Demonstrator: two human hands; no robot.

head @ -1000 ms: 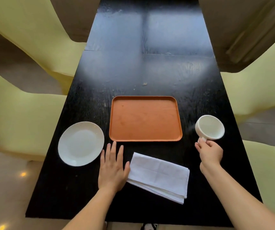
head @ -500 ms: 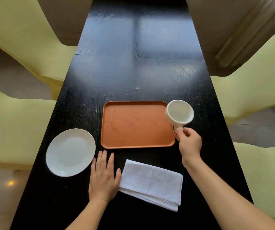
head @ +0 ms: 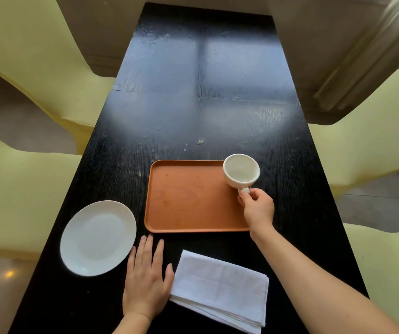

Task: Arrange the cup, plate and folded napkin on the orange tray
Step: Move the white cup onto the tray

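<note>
An orange tray (head: 189, 201) lies in the middle of the black table. My right hand (head: 257, 209) grips the handle of a white cup (head: 240, 171), which is at the tray's far right corner; I cannot tell whether it touches the tray. A white plate (head: 98, 237) rests on the table left of the tray. A folded white napkin (head: 220, 288) lies near the front edge. My left hand (head: 146, 278) lies flat on the table between plate and napkin, fingers spread, holding nothing.
The black table (head: 201, 104) stretches far ahead. Pale yellow chairs (head: 25, 189) flank it on the left and on the right (head: 372, 141). A small crumb (head: 200, 141) lies beyond the tray.
My right hand has carried the cup from the table right of the tray to the tray's far right corner. My left hand has stayed flat on the table.
</note>
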